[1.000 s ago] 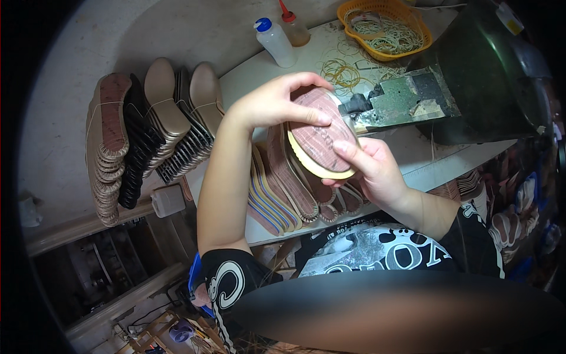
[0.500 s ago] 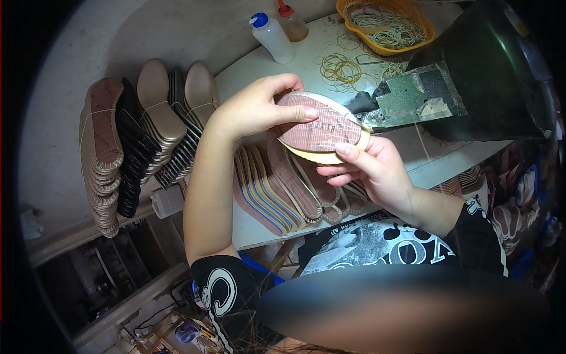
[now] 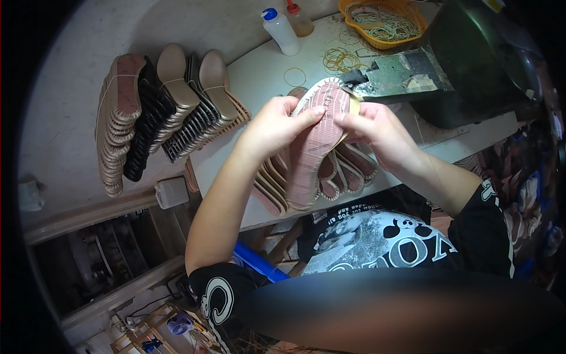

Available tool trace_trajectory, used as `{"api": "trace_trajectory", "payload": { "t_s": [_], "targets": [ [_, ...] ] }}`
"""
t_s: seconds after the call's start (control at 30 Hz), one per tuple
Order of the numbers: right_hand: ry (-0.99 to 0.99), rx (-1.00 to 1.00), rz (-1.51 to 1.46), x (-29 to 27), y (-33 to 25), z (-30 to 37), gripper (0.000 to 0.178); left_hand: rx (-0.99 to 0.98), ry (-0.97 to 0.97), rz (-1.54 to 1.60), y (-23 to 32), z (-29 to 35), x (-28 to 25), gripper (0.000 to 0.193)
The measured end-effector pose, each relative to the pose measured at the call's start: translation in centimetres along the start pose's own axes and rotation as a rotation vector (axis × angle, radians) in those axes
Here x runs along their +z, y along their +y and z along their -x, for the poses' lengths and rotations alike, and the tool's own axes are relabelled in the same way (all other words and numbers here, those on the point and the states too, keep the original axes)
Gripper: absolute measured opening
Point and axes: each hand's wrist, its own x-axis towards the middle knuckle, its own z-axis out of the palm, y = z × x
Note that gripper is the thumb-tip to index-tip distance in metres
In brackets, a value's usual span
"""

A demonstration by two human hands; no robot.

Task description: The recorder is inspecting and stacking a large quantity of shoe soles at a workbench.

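Between my two hands is a shoe insole (image 3: 315, 141), its pinkish, lined underside facing up. Pale pleated material is folded over its rounded upper left edge, and a yellow strip shows along the right. My left hand (image 3: 277, 127) grips the left edge, thumb pressed on the underside. On the right edge my right hand (image 3: 383, 133) pinches the material, thumb on top; its other fingers are mostly hidden below. The insole's upper end is at the dark tip (image 3: 354, 77) of a green machine arm (image 3: 404, 74); I cannot tell whether they touch.
More insoles (image 3: 354, 171) lie on the white table (image 3: 247, 68) beneath my hands. Banded stacks of insoles (image 3: 125, 97) stand at left. Loose rubber bands (image 3: 342, 61), a yellow basket (image 3: 386, 44) of bands, a blue-capped bottle (image 3: 281, 35) and a red-capped bottle (image 3: 300, 22) are at the back.
The insole has turned more upright, its rounded end now up at the machine tip and its length running down toward me. Both hands shifted with it; the whole view has shifted too.
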Motion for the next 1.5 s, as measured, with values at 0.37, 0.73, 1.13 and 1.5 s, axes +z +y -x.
{"api": "trace_trajectory", "payload": {
  "t_s": [0.37, 0.73, 1.13, 1.5],
  "targets": [
    [-0.036, -0.162, 0.113, -0.6, 0.9, 1.7, 0.032, -0.071, 0.010, 0.093, 1.3, 2.2, 2.8, 0.046],
    [-0.233, 0.249, 0.241, -3.9, 0.0, 5.6, 0.030, -0.033, 0.373, 0.085, 1.1, 1.2, 3.7, 0.045],
    [-0.051, 0.069, 0.186, -1.3, 1.3, 2.8, 0.030, 0.064, 0.255, 0.115, -0.4, -2.0, -2.6, 0.050],
    [-0.007, -0.273, 1.323, 2.5, 6.5, 1.9, 0.050, -0.435, 0.940, -0.639, -22.6, 9.9, 1.5, 0.064]
  ]
}}
